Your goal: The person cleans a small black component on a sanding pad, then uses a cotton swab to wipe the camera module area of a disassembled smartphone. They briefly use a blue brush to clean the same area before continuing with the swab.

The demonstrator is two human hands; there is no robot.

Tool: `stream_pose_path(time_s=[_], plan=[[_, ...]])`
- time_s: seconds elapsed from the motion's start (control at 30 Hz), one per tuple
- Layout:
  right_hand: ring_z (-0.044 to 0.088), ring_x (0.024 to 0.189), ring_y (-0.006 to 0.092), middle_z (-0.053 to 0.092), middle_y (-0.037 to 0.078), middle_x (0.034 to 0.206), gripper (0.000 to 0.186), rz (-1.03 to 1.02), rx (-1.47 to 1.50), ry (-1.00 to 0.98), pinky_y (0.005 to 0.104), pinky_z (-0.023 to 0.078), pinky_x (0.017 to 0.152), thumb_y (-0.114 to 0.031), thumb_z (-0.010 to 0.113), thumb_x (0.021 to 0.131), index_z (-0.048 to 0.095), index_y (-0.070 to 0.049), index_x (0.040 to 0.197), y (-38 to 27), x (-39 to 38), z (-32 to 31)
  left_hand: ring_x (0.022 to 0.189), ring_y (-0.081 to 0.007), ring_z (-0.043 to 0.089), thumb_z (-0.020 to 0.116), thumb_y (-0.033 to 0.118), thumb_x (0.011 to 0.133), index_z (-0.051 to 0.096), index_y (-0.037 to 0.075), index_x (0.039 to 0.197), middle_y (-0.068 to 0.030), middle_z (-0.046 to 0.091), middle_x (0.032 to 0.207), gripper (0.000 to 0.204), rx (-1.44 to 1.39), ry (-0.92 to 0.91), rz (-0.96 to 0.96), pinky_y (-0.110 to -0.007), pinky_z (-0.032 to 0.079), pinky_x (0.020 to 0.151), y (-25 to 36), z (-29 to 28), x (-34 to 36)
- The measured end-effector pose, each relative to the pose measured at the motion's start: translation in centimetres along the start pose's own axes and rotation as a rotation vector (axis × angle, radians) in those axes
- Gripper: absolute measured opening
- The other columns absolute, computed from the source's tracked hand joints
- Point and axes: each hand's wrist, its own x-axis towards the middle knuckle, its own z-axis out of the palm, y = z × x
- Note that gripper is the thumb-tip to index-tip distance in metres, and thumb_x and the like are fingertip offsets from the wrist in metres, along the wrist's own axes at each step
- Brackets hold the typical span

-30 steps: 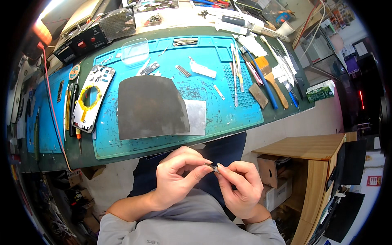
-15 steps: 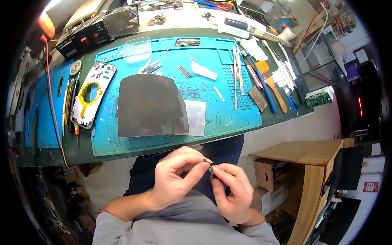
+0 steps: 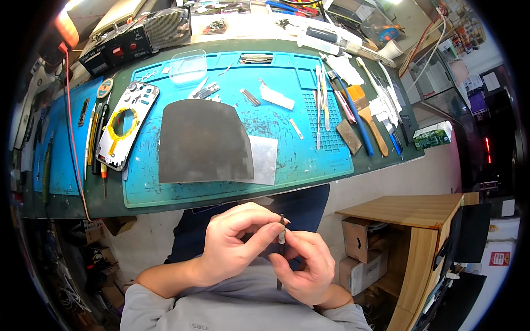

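Observation:
Over my lap, just off the bench's front edge, both hands are at a thin dark strip (image 3: 281,237) with a pale patch midway along it. It stands nearly upright in the view. My left hand (image 3: 237,240) pinches its upper part between thumb and index finger. My right hand (image 3: 309,267) has curled fingers at the strip's right side, its thumb crossing the lower part. What kind of part the strip is cannot be made out. Beyond the hands, a dark grey sheet (image 3: 204,143) partly covers a silvery plate (image 3: 266,160) on the blue mat (image 3: 309,160).
A phone frame (image 3: 126,126) with a yellow coil lies at left beside several screwdrivers. Tweezers (image 3: 319,110), a wooden-handled brush (image 3: 371,118) and a brown block (image 3: 348,137) lie at right. A clear plastic box (image 3: 188,68) is toward the back. A wooden cabinet (image 3: 408,212) stands right of me.
The strip now shows upright and much longer between my hands. My right thumb and fingers have moved down and left along it. My left hand keeps its pinch, shifted slightly left.

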Motion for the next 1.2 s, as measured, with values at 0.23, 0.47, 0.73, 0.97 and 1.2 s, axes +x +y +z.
stream_pose_path(time_s=[0.23,0.47,0.73,0.97,1.2], plan=[[0.074,0.076,0.0150,0.073,0.017,0.119,0.058,-0.020,-0.001,0.033,0.0262,0.063,0.061,0.002,0.094,0.082,0.071,0.005,0.135,0.5,-0.4,0.9,0.078,-0.0093,0.069,0.073,0.003,0.105,0.077,-0.005,0.108,-0.0123,0.075,0.107,0.009,0.119,0.003,0.052,-0.023,0.057,0.063,0.3,-0.2,0.2],[0.075,0.079,0.0162,0.073,0.017,0.118,0.058,-0.072,-0.024,0.074,0.0271,0.064,0.063,0.000,0.096,0.081,0.071,0.005,0.133,0.9,-0.5,1.5,0.078,-0.0113,0.069,0.074,0.002,0.103,0.077,-0.004,0.110,-0.0121,0.075,0.106,0.010,0.189,0.000,0.147,-0.025,0.058,0.064,-0.1,-0.3,0.3],[0.072,0.079,0.0170,0.073,0.016,0.116,0.051,-0.270,-0.036,0.191,0.0287,0.062,0.067,0.004,0.090,0.086,0.072,0.006,0.133,-0.9,5.8,1.1,0.091,-0.0147,0.074,0.077,-0.009,0.096,0.077,-0.003,0.126,-0.0127,0.072,0.116,0.031,0.197,-0.048,0.310,-0.026,0.061,0.073,5.0,-0.5,4.2],[0.077,0.078,0.0186,0.074,0.016,0.115,0.047,-0.380,0.087,0.235,0.0298,0.061,0.068,0.011,0.079,0.092,0.070,0.003,0.137,-1.6,13.8,2.2,0.102,-0.0138,0.075,0.075,-0.004,0.101,0.077,-0.003,0.128,-0.0094,0.073,0.118,0.027,0.253,0.010,0.379,-0.026,0.063,0.082,8.9,-2.1,10.2],[0.079,0.090,0.0145,0.077,0.011,0.110,0.042,-0.333,0.175,-0.038,0.0248,0.062,0.076,0.002,0.078,0.098,0.068,0.002,0.139,0.5,22.2,3.8,0.100,-0.0146,0.076,0.071,0.003,0.106,0.072,-0.003,0.135,-0.0102,0.080,0.111,0.030,0.253,0.077,0.227,-0.030,0.063,0.089,10.8,-6.9,15.0]])
